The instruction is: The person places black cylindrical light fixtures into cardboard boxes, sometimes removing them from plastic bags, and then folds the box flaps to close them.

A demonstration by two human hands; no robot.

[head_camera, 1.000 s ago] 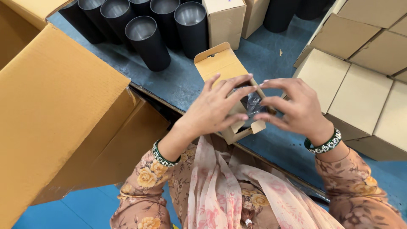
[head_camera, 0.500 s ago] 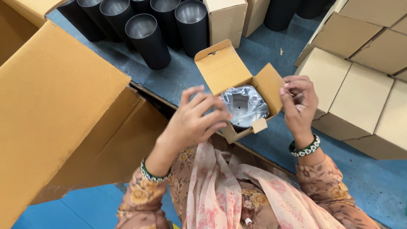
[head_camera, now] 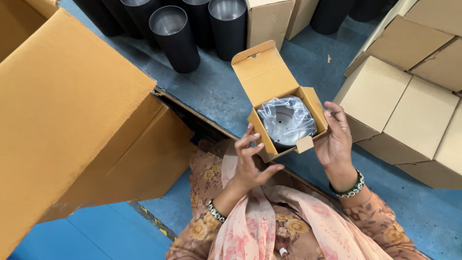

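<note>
Hands at small open carton, head view.
Left hand (head_camera: 250,161), fingers spread and holding nothing, hovers just off small carton (head_camera: 279,96), having let go since half a second ago; right hand (head_camera: 337,139) cups its right wall. Inside: plastic-wrapped steel cup (head_camera: 286,120). Left, large cardboard box (head_camera: 67,125); beyond, black tumblers (head_camera: 174,38); right, closed cartons (head_camera: 409,115).
</note>
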